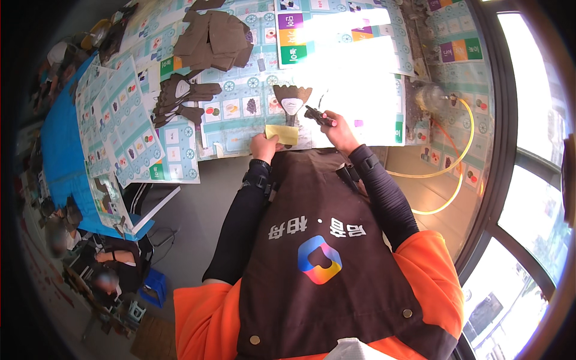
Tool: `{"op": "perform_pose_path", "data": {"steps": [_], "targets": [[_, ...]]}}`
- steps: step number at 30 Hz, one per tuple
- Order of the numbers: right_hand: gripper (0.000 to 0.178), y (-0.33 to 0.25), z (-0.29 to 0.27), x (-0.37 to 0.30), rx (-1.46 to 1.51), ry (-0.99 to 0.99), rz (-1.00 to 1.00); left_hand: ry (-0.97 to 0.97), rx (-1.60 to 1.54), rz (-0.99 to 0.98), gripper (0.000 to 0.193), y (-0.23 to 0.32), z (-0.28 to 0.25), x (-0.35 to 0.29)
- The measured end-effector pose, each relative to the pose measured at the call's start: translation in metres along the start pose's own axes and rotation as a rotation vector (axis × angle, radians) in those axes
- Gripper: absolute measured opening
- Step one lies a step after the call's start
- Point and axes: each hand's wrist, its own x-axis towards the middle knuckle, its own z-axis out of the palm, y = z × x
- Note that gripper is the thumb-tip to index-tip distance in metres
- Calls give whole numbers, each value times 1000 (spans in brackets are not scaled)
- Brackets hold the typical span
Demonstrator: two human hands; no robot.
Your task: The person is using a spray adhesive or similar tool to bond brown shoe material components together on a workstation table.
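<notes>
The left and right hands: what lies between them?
The head view shows a yellow card, partly covering a brown scalloped piece, then table covering.

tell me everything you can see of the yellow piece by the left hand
The yellow piece is small, flat and roughly rectangular, pale yellow, perhaps paper or thin card, with no clear markings. Its long side runs left to right, near the front edge of the covered worktable. The left hand holds its left end, thumb on top. It hides part of the stem of the brown fan-shaped piece; whether they touch is unclear.
</notes>
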Motion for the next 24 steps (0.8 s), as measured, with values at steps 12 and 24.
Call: {"op": "perform_pose_path", "data": {"steps": [12, 24], "targets": [[16, 23, -4, 15, 85, 52, -37, 27, -52, 1, 16, 10, 1, -10], [19, 35, -3, 23, 173, 125, -44, 4, 2, -19, 18, 3, -3, -1]]}}
